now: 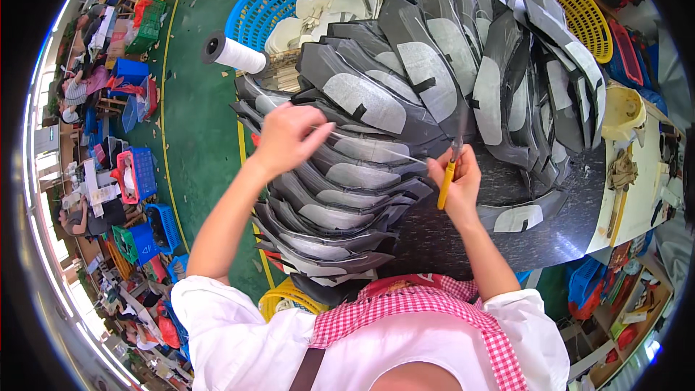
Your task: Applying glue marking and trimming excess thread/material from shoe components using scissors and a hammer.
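Observation:
My left hand is closed in a pinch above the left side of a long row of overlapping dark grey pieces with pale grey patches. A thin white thread seems to run from its fingertips across to my right hand. The right fingers are wrapped around a tool with a yellow handle and a narrow dark blade pointing away from me. Motion blurs the blade, so its exact kind is unclear. Thumb and forefinger of that hand meet near the thread's end.
A spool of white thread lies beside a blue basket of cream pieces. More grey pieces are heaped at the back right. One piece lies on the dark table. A yellow basket stands far right.

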`<state>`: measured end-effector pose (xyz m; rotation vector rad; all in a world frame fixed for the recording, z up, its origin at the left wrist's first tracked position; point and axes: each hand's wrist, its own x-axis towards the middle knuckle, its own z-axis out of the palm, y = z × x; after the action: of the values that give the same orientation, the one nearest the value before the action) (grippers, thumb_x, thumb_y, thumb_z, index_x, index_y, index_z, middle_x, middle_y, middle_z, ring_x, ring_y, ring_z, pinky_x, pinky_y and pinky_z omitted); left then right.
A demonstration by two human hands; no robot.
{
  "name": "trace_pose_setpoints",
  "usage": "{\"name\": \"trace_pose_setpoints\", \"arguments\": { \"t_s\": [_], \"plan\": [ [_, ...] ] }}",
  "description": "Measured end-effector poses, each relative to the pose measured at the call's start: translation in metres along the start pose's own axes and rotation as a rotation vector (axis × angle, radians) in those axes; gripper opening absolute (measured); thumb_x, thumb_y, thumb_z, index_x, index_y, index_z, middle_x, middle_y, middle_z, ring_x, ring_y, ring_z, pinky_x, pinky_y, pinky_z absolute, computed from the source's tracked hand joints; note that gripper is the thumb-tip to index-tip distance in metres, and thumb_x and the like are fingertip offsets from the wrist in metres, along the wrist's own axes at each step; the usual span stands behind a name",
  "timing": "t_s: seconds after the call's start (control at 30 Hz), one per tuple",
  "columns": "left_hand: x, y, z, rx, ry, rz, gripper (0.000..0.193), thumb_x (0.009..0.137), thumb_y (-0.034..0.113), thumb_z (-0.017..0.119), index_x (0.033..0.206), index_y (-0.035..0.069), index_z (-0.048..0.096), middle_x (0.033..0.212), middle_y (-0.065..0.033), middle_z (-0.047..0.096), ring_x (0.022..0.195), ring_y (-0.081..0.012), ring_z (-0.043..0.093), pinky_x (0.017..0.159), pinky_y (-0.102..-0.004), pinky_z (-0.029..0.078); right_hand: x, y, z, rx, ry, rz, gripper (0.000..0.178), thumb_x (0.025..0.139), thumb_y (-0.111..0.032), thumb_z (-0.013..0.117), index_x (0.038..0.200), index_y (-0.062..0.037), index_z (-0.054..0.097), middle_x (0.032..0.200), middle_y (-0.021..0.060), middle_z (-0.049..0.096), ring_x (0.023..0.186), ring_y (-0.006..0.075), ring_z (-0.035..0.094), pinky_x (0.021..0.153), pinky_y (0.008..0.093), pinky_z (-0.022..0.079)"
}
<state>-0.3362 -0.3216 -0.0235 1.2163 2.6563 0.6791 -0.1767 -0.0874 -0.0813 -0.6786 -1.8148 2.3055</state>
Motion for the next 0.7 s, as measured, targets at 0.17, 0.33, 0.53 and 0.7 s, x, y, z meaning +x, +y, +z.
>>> {"name": "trace_pose_setpoints", "arguments": {
  "t_s": [0.17, 0.33, 0.53, 0.7],
  "plan": [
    [-0.016, -0.019, 0.013, -0.497, -0.174, -0.323, 0.013, 0.074, 0.011, 0.065, 0.071, 0.000, 0.058, 0.058, -0.0015, 0.037, 0.048, -0.0083, 0.033, 0.046, -0.0256, 0.027, 0.020, 0.032, -0.004, -0.422, 0.087, -0.124, 0.029, 0.071, -0.004, 0.072, 0.086, -0.0039, 0.047, 0.062, -0.0048, 0.043, 0.057, 0.0029, 0.036, 0.054, 0.0166, 0.034],
    [-0.010, -0.022, 0.029, -0.204, -0.136, -0.291, 0.014, 0.071, 0.014, 0.066, 0.071, 0.003, 0.057, 0.057, -0.0028, 0.039, 0.046, -0.0135, 0.037, 0.046, -0.0290, 0.030, 0.038, 0.043, -0.002, -0.628, 0.041, -0.287, 0.027, 0.071, -0.004, 0.069, 0.094, -0.0031, 0.054, 0.073, 0.0108, 0.061, 0.063, 0.0195, 0.062, 0.058, 0.0276, 0.047],
    [-0.004, -0.037, 0.041, 0.231, 0.015, 0.019, 0.026, 0.068, 0.022, 0.070, 0.063, 0.008, 0.049, 0.059, -0.0030, 0.046, 0.054, -0.0197, 0.047, 0.055, -0.0324, 0.036, 0.057, 0.049, -0.011, -1.031, -0.074, -0.719, 0.026, 0.069, -0.014, 0.072, 0.090, -0.0081, 0.056, 0.067, 0.0074, 0.058, 0.056, 0.0258, 0.058, 0.050, 0.0337, 0.045],
    [-0.007, -0.045, 0.017, 0.152, -0.001, -0.026, 0.025, 0.067, 0.022, 0.071, 0.075, 0.010, 0.051, 0.062, 0.0005, 0.046, 0.062, -0.0169, 0.048, 0.071, -0.0305, 0.035, 0.036, -0.006, -0.015, -1.110, -0.156, -0.414, 0.044, 0.061, -0.028, 0.077, 0.092, -0.0064, 0.055, 0.079, 0.0077, 0.058, 0.065, 0.0265, 0.059, 0.053, 0.0350, 0.046]
  ]
}}
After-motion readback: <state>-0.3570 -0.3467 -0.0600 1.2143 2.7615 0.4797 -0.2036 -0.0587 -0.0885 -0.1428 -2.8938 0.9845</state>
